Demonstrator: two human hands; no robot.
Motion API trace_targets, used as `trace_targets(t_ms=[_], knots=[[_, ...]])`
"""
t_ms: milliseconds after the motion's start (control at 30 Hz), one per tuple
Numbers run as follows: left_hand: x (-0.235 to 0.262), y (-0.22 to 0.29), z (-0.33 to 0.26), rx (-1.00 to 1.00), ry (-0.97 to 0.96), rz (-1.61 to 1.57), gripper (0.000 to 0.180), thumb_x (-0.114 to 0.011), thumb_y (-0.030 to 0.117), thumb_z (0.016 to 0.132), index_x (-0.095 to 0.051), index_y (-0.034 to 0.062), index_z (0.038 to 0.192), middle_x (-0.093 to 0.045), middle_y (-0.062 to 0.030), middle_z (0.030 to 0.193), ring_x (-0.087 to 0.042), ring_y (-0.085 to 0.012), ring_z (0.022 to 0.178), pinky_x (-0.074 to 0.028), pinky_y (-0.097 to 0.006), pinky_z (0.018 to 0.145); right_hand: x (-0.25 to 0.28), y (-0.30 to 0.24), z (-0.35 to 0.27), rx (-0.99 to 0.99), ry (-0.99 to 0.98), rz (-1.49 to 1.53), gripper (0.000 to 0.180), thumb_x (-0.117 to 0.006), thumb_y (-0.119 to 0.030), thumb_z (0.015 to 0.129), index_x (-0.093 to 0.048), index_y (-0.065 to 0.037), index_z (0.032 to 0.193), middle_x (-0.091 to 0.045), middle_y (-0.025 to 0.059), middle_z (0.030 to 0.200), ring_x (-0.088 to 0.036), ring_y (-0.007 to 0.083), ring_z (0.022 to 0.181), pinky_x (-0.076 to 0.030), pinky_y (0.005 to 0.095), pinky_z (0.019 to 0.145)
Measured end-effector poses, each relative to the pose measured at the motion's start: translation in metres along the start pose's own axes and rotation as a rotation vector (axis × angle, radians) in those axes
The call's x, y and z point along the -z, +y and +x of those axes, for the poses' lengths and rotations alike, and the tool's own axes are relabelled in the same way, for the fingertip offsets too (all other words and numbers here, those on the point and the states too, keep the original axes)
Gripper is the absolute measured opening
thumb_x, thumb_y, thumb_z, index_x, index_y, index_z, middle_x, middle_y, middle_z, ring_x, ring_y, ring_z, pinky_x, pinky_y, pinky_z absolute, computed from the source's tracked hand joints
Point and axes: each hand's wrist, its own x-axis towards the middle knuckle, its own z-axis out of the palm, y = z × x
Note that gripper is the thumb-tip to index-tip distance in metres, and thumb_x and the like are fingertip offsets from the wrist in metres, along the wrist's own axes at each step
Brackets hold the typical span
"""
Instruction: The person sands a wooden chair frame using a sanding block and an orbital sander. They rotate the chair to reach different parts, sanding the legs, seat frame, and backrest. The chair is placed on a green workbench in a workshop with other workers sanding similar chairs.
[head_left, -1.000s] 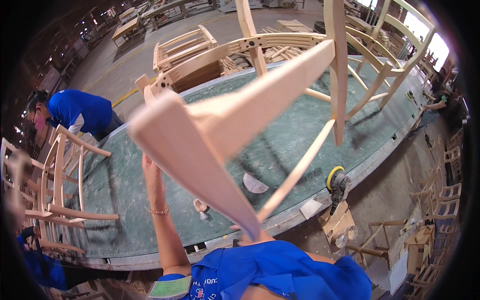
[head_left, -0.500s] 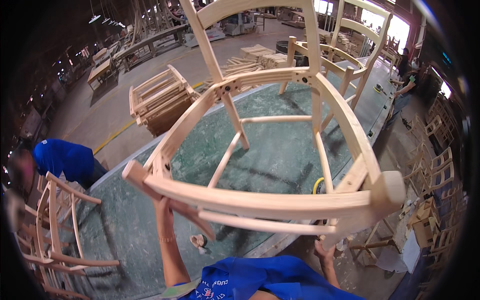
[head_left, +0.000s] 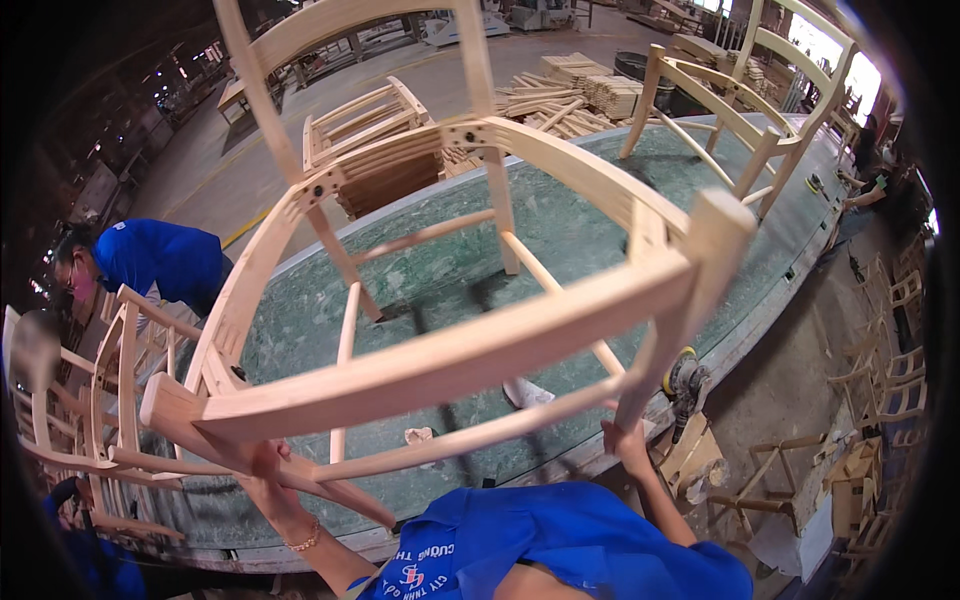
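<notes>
A seatless wooden chair frame [head_left: 450, 365] with pale, bare wood fills the middle, its front rail slanting up to the right. My left hand [head_left: 272, 478], with a bracelet at its wrist, is closed around the front left leg. Low on the front right leg, my right hand [head_left: 626, 445] grips the wood. The frame is over a green-topped table [head_left: 420, 290]; whether its back legs touch the top I cannot tell. Just right of my right hand, a sander with a yellow pad [head_left: 687, 378] sits by the table edge.
A second chair frame [head_left: 760, 140] stands at the table's far right. More chair frames [head_left: 125, 400] crowd the left, beside a person in blue [head_left: 165, 260]. Wood pieces [head_left: 600, 90] are stacked beyond the table. Another person [head_left: 872, 190] is at the far right. A crumpled scrap [head_left: 418, 435] lies near me.
The chair frame has turned and tilted, its front right corner rising and its left side shifting left and lower. Both hands stay on its legs. The view has shifted, and the sander shows more fully.
</notes>
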Motion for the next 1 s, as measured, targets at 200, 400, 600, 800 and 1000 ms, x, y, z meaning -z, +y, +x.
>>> trace_targets(t_ms=[200,400,600,800,1000], knots=[[-0.063,0.015,0.023,-0.122,-0.025,0.081,0.034,-0.07,0.016,0.082,-0.052,0.0008,0.107,-0.054,-0.0056,0.081,-0.05,-0.0117,0.065,-0.04,-0.026,0.06,-0.002,-0.064,0.115,0.109,0.004,-0.046,0.041,-0.066,-0.015,0.083,-0.059,-0.006,0.122,-0.045,-0.0024,0.053,-0.042,0.0091,0.035,-0.031,0.0278,0.035],[-0.086,0.028,0.083,-0.157,-0.047,0.176,0.044,-0.07,0.022,0.085,-0.051,0.0001,0.118,-0.054,-0.003,0.076,-0.051,-0.0096,0.068,-0.041,-0.024,0.062,-0.018,-0.131,0.153,0.167,0.049,-0.149,0.034,-0.072,-0.026,0.08,-0.059,-0.004,0.102,-0.049,-0.0017,0.057,-0.045,0.0078,0.041,-0.038,0.0257,0.036],[-0.084,-0.022,0.053,-0.125,0.044,0.141,0.058,-0.068,0.03,0.088,-0.04,-0.0017,0.128,-0.059,-0.0078,0.099,-0.056,-0.0156,0.093,-0.044,-0.028,0.088,-0.025,-0.166,0.157,0.335,0.111,-0.23,0.035,-0.072,-0.028,0.08,-0.059,-0.004,0.101,-0.052,-0.0025,0.064,-0.047,0.0056,0.045,-0.039,0.0223,0.037],[-0.071,-0.028,-0.017,0.251,-0.006,0.214,0.034,-0.066,0.024,0.089,-0.048,0.0025,0.109,-0.056,-0.0024,0.082,-0.053,-0.0062,0.058,-0.044,-0.022,0.048,-0.039,-0.202,0.167,0.404,0.105,-0.316,0.038,-0.072,-0.028,0.081,-0.058,-0.004,0.107,-0.055,0.0001,0.069,-0.05,0.0068,0.052,-0.042,0.0227,0.042],[-0.106,-0.038,-0.076,0.276,0.011,-0.079,0.025,-0.066,0.011,0.087,-0.046,0.0051,0.101,-0.051,0.0004,0.073,-0.046,-0.0041,0.052,-0.039,-0.021,0.042,-0.019,-0.195,0.187,0.665,0.45,-0.755,0.075,-0.069,-0.035,0.083,-0.033,-0.001,0.14,-0.061,0.0205,0.116,-0.065,0.0283,0.095,-0.053,0.0345,0.076]])
